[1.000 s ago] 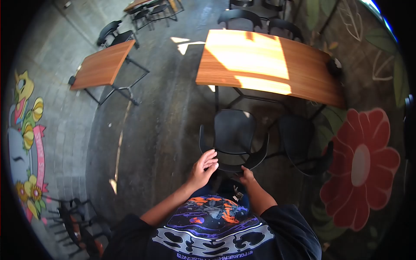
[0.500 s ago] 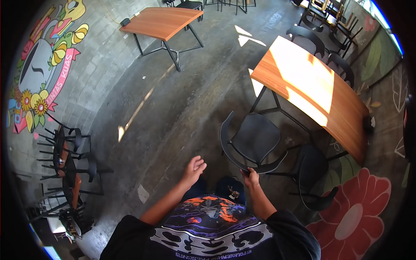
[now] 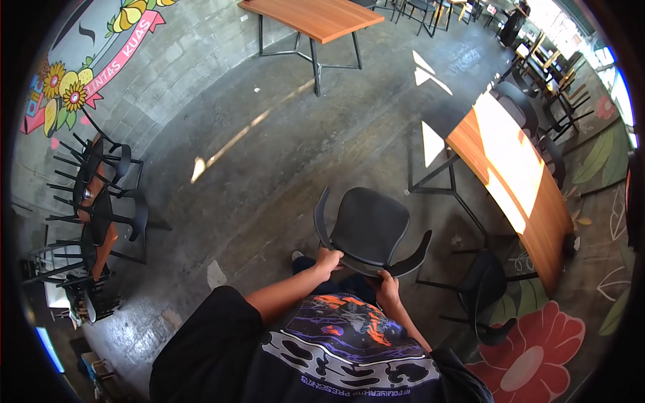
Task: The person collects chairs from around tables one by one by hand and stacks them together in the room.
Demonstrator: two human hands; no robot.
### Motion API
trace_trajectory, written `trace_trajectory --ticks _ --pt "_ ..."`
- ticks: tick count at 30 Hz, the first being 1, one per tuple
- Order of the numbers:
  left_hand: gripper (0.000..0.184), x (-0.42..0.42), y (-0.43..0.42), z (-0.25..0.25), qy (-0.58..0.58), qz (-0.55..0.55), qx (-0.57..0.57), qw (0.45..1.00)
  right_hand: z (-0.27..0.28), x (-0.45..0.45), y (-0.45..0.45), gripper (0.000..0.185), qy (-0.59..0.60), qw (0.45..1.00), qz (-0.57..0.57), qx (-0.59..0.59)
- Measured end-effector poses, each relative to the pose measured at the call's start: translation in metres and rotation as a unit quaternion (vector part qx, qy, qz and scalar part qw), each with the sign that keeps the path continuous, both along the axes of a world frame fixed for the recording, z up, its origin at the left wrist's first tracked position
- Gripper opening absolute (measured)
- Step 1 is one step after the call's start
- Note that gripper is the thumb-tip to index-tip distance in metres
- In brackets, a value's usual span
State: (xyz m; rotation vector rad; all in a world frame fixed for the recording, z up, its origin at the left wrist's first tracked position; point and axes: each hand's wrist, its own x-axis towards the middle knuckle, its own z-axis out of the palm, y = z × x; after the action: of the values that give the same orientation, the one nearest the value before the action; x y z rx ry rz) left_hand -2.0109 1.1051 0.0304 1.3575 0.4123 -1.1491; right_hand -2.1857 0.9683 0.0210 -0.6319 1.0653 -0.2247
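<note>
A black chair (image 3: 371,225) with a curved backrest stands right in front of my body, its seat facing away from me. My left hand (image 3: 328,262) is closed around the left part of the backrest rail. Farther right on the same rail, my right hand (image 3: 386,287) grips it too, with the thumb on top. The chair's legs are hidden under the seat. To the right is a wooden table (image 3: 544,228) with black metal legs, apart from the chair I hold.
Another black chair (image 3: 485,282) stands at the near side of the table. Chairs are stacked upside down on a table (image 3: 101,208) at the left wall. A second wooden table (image 3: 316,19) stands farther off. A person (image 3: 514,23) is in the far background.
My left hand has come from open air onto the backrest, joining my right. The chair has moved left, away from the table, and turned. My view has shifted too.
</note>
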Motion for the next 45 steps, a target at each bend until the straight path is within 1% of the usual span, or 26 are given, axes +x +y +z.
trace_trajectory --ticks 2,7,9,10,11,14,15,17,19,21,23,25,27,28,29,31,34,35,36,37,38,39,41,42,43,45 --pt "0.031 0.021 0.026 0.002 -0.018 0.068 0.034 0.997 0.006 0.031 0.020 0.023 0.001 1.000 0.019 -0.017" --pt "0.034 0.086 0.093 0.013 -0.054 0.134 0.003 0.989 0.048 0.115 0.065 0.022 -0.016 0.995 0.090 -0.027" --pt "0.036 0.121 0.113 0.026 -0.083 0.160 -0.010 0.984 0.062 0.153 0.081 0.024 0.002 0.988 0.157 -0.015" --pt "0.034 0.144 0.125 0.038 -0.106 0.170 0.005 0.980 0.058 0.171 0.087 0.033 -0.023 0.978 0.208 -0.012" --pt "0.033 0.166 0.137 0.050 -0.128 0.180 0.021 0.975 0.056 0.184 0.088 0.033 -0.025 0.976 0.215 -0.015" --pt "0.043 0.238 0.169 0.095 -0.258 0.134 0.090 0.952 0.091 0.241 0.092 0.051 -0.026 0.888 0.455 -0.067" --pt "0.048 0.262 0.177 0.100 -0.317 0.106 0.128 0.934 0.088 0.257 0.091 0.051 -0.029 0.887 0.457 -0.068" --pt "0.049 0.312 0.190 0.095 -0.484 0.074 0.194 0.850 0.077 0.283 0.087 0.050 -0.063 0.803 0.584 -0.099" --pt "0.044 0.357 0.189 0.138 -0.541 0.035 0.308 0.782 0.080 0.309 0.086 0.047 -0.061 0.795 0.589 -0.130" --pt "0.039 0.410 0.194 0.142 -0.577 -0.004 0.394 0.716 0.072 0.339 0.078 0.047 -0.092 0.788 0.576 -0.198" --pt "0.029 0.472 0.200 0.162 -0.617 -0.009 0.442 0.651 0.076 0.382 0.062 0.045 -0.094 0.787 0.578 -0.193" --pt "0.020 0.521 0.200 0.201 -0.605 0.035 0.466 0.645 0.069 0.430 0.041 0.043 -0.097 0.789 0.577 -0.187" --pt "0.019 0.565 0.203 0.228 -0.642 -0.019 0.479 0.598 0.050 0.485 0.025 0.042 -0.167 0.791 0.517 -0.283" --pt "0.020 0.580 0.199 0.244 -0.665 -0.044 0.478 0.572 0.057 0.521 0.021 0.045 -0.172 0.770 0.503 -0.353" --pt "0.020 0.595 0.199 0.258 -0.661 -0.056 0.485 0.570 0.065 0.554 0.017 0.048 -0.170 0.747 0.489 -0.417" --pt "0.022 0.627 0.197 0.284 -0.686 -0.106 0.499 0.518 0.119 0.624 0.019 0.057 -0.211 0.707 0.450 -0.503" --pt "0.023 0.665 0.203 0.328 -0.713 -0.113 0.499 0.480 0.186 0.738 0.023 0.068 -0.275 0.588 0.417 -0.636" --pt "0.023 0.674 0.206 0.337 -0.707 -0.108 0.505 0.483 0.201 0.775 0.026 0.071 -0.294 0.552 0.405 -0.667" --pt "0.022 0.684 0.209 0.346 -0.743 -0.104 0.480 0.456 0.212 0.811 0.030 0.071 -0.299 0.547 0.412 -0.664" --pt "0.023 0.696 0.212 0.356 -0.778 -0.100 0.452 0.425 0.223 0.848 0.035 0.063 -0.321 0.522 0.369 -0.699" --pt "0.024 0.702 0.212 0.366 -0.777 -0.102 0.449 0.429 0.230 0.876 0.038 0.055 -0.343 0.494 0.321 -0.732" --pt "0.024 0.711 0.213 0.372 -0.777 -0.096 0.453 0.427 0.234 0.899 0.039 0.055 -0.348 0.490 0.321 -0.733" --pt "0.022 0.729 0.219 0.373 -0.794 -0.066 0.429 0.426 0.240 0.944 0.041 0.037 -0.420 0.506 0.426 -0.621" --pt "0.023 0.742 0.225 0.370 -0.790 -0.050 0.426 0.437 0.248 0.954 0.048 0.023 -0.449 0.523 0.356 -0.630" --pt "0.023 0.762 0.228 0.368 -0.793 -0.043 0.426 0.433 0.250 0.971 0.050 0.023 -0.453 0.517 0.355 -0.634" --pt "0.023 0.794 0.230 0.356 -0.787 -0.045 0.407 0.461 0.244 1.000 0.051 0.021 -0.402 0.563 0.374 -0.617"
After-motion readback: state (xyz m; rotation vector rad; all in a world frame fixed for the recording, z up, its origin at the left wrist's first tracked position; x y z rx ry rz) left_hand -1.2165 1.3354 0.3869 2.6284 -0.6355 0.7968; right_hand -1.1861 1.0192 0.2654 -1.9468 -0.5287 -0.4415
